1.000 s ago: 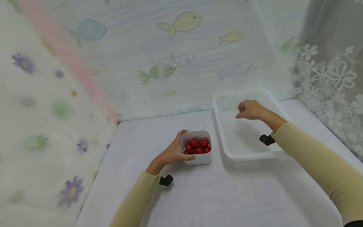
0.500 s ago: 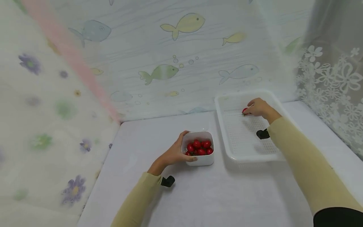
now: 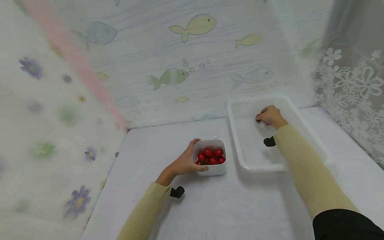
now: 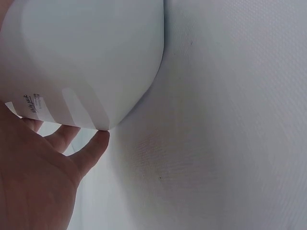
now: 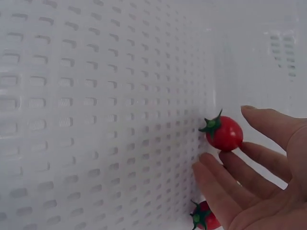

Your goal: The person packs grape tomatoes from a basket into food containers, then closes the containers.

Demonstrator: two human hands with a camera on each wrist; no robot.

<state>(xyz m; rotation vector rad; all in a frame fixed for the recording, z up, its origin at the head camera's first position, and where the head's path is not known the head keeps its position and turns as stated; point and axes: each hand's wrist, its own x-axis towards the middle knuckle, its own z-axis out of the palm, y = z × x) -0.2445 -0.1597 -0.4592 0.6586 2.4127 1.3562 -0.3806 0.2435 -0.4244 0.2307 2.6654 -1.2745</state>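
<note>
White plastic is what the left hand [image 3: 183, 163] holds: its fingers and thumb curl round the near-left side of a small white tub [image 3: 210, 170] of cherry tomatoes [image 3: 210, 156], just as in the two earlier frames, so the tub has not shifted on the table [image 3: 210, 206].

Further right the change shows. The right hand [image 3: 271, 116], which a second ago hung over the middle of the perforated white tray [image 3: 303, 120], has since gone to the tray's far end and come down. In the right wrist view its fingers [image 5: 249, 177] are relaxed and spread, with one cherry tomato [image 5: 224, 133] at the fingertips on the slotted floor, though whether they touch it is hard to tell. A second tomato [image 5: 205, 218] lies just below the hand. Judging by this, fruit is passing from tub to tray one at a time, and most remains in the tub.

Fish-print sheeting [image 3: 180, 66] stands behind, lace curtain [image 3: 354, 86] at the far right. Nothing lies between tub and tray.
</note>
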